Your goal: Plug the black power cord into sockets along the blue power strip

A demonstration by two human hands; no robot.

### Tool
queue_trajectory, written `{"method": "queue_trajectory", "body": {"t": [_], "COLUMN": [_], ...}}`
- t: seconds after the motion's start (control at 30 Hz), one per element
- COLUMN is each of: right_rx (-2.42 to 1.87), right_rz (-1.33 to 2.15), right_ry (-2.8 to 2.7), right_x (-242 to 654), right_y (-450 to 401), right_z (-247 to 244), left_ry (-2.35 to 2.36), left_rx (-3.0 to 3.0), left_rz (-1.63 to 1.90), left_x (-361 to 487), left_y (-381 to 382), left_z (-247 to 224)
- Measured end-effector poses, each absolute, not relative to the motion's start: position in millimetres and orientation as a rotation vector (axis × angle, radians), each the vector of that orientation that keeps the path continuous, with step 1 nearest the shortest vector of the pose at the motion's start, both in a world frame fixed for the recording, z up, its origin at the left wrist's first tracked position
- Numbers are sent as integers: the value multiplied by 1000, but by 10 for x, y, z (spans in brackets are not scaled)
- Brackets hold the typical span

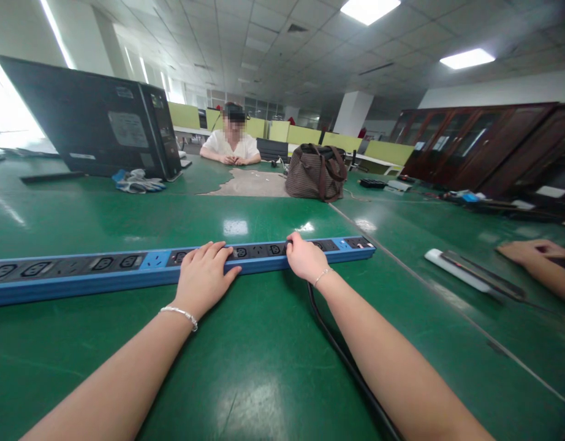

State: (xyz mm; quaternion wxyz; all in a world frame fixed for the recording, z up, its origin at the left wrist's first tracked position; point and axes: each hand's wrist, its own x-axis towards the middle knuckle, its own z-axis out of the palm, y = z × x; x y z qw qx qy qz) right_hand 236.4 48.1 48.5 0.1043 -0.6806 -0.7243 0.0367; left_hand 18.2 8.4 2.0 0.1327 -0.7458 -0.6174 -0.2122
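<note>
A long blue power strip (259, 264) with black and blue socket blocks lies across the green table. My left hand (205, 274) rests flat over its middle, fingers stretched out along the top. Farther right, my right hand (306, 257) is closed at the strip's sockets around the end of a black power cable (331, 337). The plug itself is mostly hidden by my fingers, so how deep it sits in a socket cannot be seen. From under that hand the cable runs down toward the lower right, beside my forearm.
Behind the strip stand a black computer case (112, 122), gloves (138, 181) and a brown bag (315, 173). A person (231, 144) sits across the table. At right are a white-and-black bar (470, 272) and another person's hands (526, 252). The green table (246, 380) has a seam.
</note>
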Motion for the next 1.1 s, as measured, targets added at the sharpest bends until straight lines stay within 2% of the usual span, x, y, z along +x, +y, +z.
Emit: {"method": "queue_trajectory", "body": {"t": [0.23,0.47,0.7,0.9,1.0,1.1], "right_rx": [-1812,-1376,-699,-841,-884,-856], "right_rz": [297,1155,1277,1534,1673,1731], "right_ry": [-2037,-1342,-1177,-1269,-1339,-1419], "right_x": [2482,2515,2593,2319,2108,1926], "right_y": [645,681,504,411,330,222], "right_z": [440,276,709,519,362,288], "left_ry": [-1767,-1880,-1871,-1782,-1485,-1174], "left_rx": [-2149,-2111,-2084,-2060,-2074,-2163], "left_rz": [-643,-703,-724,-844,-971,-902], "left_x": [188,189,191,202,239,291], "left_y": [94,114,123,110,58,-14], "left_z": [-6,-1,-13,-21,26,84]}}
